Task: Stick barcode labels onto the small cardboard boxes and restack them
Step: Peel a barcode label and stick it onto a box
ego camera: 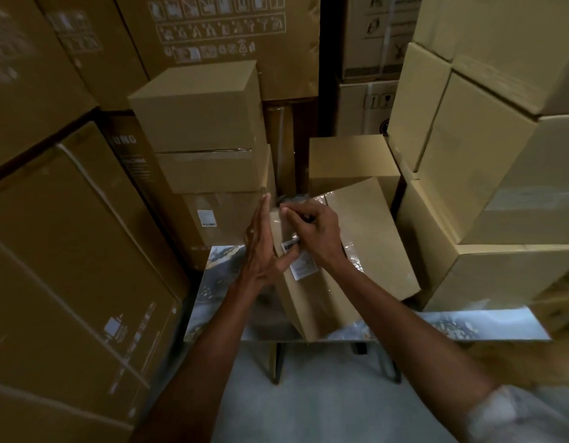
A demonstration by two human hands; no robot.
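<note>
While the flat left hand (260, 247) steadies one long box (308, 302) that points away, the right hand (312, 233) pinches one barcode label (292, 245).

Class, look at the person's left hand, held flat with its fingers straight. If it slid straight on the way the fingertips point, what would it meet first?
Probably the lowest box in the stack behind: the left hand has fingertips pointing up and away at its near corner. Depth is unclear; they may already touch.
</note>
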